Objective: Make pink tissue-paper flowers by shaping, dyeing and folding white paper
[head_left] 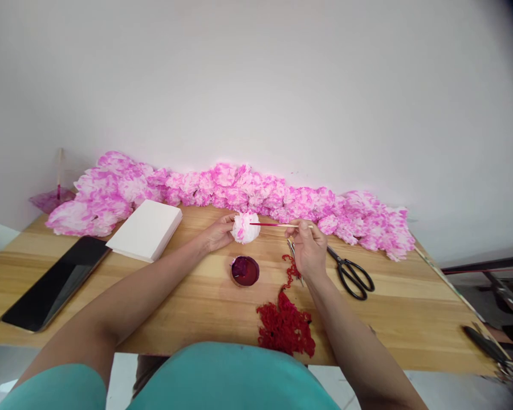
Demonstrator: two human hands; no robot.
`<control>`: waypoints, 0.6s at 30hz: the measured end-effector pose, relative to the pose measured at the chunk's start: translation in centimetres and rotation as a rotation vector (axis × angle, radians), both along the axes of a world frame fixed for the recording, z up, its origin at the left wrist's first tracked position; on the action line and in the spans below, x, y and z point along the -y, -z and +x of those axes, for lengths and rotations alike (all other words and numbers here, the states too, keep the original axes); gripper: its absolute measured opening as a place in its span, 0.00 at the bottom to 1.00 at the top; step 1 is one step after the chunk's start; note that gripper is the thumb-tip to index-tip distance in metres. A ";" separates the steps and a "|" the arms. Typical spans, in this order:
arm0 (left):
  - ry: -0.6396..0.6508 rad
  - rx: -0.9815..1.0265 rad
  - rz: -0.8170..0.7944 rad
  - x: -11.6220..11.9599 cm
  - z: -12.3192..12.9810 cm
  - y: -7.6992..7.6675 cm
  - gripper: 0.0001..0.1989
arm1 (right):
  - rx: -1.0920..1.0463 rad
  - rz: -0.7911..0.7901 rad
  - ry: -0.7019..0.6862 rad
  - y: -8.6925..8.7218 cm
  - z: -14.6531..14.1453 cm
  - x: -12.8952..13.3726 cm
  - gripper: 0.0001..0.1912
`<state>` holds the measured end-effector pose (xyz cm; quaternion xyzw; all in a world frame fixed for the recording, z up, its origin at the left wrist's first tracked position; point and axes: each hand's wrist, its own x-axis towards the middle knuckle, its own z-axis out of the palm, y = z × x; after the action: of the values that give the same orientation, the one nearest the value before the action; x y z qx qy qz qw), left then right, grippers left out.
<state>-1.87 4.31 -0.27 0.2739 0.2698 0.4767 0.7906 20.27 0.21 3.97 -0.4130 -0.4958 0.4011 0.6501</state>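
My left hand (220, 232) is closed on the edge of a white paper flower (245, 229) with pink patches, holding it above the table. In my right hand (308, 244) is a thin wooden stick (273, 224), pinched near its pale end. Its dark red end points left and reaches the face of the flower; whether it touches cannot be made out. Just below the flower stands a small round cup (245, 271) of dark red dye. Red yarn (287, 326) lies in a tangle beneath my right wrist, one strand running up to small metal snips (291, 249), partly hidden behind that hand.
Many pink-and-white paper flowers (248, 191) line the wall side of the wooden table (188, 307). To the left are a stack of white paper (147, 228) and a black phone (55, 282). Black-handled scissors (354, 276) lie right; another dark-handled tool (485, 344) is near the right edge.
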 end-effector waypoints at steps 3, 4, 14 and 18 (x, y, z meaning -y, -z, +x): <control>0.002 0.010 0.002 0.0 0.0 -0.1 0.14 | 0.020 0.024 -0.009 0.2 0.0 0.0 0.13; 0.003 0.012 0.003 0.0 0.1 -0.1 0.13 | 0.033 0.030 -0.011 0.1 0.0 0.1 0.12; 0.004 0.005 0.003 0.1 0.1 -0.4 0.14 | 0.053 0.078 0.030 -0.2 0.1 0.2 0.09; 0.011 0.013 0.008 0.0 0.1 -0.2 0.15 | -0.043 0.072 0.019 -0.2 0.1 0.0 0.09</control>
<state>-1.80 4.30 -0.04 0.2757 0.2613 0.4753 0.7936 20.37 0.22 4.16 -0.3855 -0.4916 0.3856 0.6790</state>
